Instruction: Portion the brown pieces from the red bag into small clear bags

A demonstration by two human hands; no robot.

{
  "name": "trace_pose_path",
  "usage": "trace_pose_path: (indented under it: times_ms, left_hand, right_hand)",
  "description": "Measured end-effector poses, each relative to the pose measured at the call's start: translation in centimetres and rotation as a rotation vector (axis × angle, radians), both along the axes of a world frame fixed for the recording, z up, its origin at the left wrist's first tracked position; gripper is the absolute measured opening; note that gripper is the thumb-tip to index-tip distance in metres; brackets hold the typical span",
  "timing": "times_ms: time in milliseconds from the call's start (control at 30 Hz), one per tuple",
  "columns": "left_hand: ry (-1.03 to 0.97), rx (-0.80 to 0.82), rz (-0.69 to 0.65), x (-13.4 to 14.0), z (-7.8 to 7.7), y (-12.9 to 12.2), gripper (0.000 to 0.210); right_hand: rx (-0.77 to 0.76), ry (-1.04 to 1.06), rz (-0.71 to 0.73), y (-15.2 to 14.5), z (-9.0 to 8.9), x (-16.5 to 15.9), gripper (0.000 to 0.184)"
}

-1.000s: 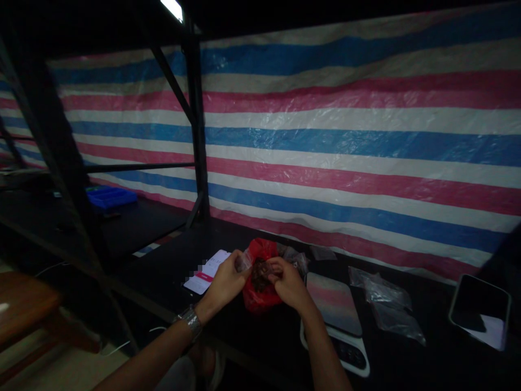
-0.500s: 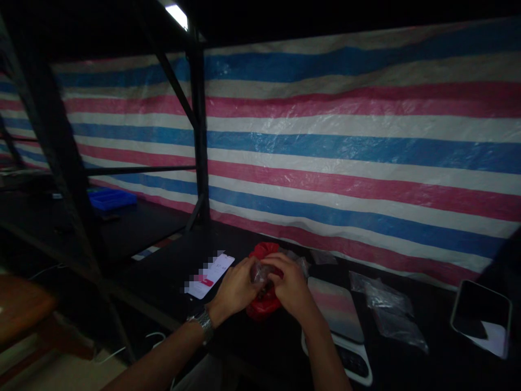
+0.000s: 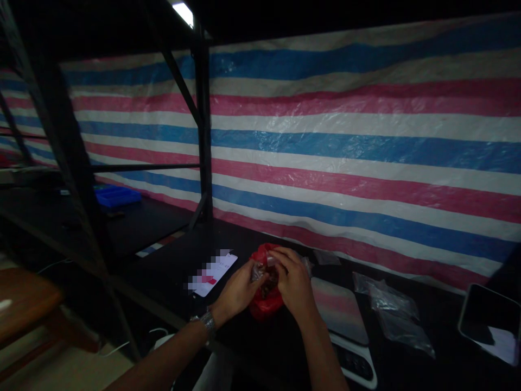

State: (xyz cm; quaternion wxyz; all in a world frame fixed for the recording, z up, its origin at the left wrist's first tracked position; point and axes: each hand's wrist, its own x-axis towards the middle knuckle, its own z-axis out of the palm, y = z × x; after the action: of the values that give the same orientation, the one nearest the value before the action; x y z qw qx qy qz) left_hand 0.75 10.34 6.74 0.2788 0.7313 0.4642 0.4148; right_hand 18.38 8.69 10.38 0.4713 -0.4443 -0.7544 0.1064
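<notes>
A red plastic bag (image 3: 265, 310) stands open on the black table, with small dark brown pieces (image 3: 268, 283) visible in its mouth. My left hand (image 3: 236, 292) is at the bag's left side, its fingers closed on a small clear plastic bag (image 3: 257, 270). At the right side of the mouth, my right hand (image 3: 294, 279) has its fingers bent and pinched at the clear film. Its fingertips are partly hidden, and I cannot tell whether it also grips some brown pieces.
Right of the hands lies a kitchen scale (image 3: 342, 312), then several flat clear bags (image 3: 393, 307) and a dark-screened device (image 3: 488, 315). A phone (image 3: 215, 274) lies to the left. Black shelf posts (image 3: 203, 130) and a striped tarp (image 3: 358, 141) stand behind.
My hands have parted slightly, and more of the brown pieces show between them. The clear bag has shifted a little. The whole view has moved slightly.
</notes>
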Motion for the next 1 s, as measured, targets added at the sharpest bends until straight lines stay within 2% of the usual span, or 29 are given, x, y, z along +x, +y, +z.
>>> trace_pose_path:
  times_ms: [333,500,600,800,1000]
  left_hand:
    - [-0.010,-0.048,0.010,-0.4,0.2,0.3,0.030]
    - [-0.031,-0.078,0.027,-0.5,-0.2,0.6,0.030]
    - [-0.066,-0.084,0.063,-0.8,-0.2,0.8,0.030]
    - [-0.104,-0.097,0.205,-2.0,0.7,-0.7,0.040]
    - [-0.177,-0.251,0.109,-0.7,0.7,-1.7,0.051]
  right_hand:
    - [-0.222,-0.246,-0.066,0.1,-1.3,0.6,0.059]
    - [-0.279,-0.265,-0.012,0.2,-1.1,0.4,0.062]
    - [-0.300,-0.262,0.012,0.0,-0.9,0.7,0.061]
    - [-0.301,-0.228,-0.069,0.0,-0.8,0.9,0.054]
    - [-0.284,-0.194,-0.034,0.7,-1.2,-0.7,0.052]
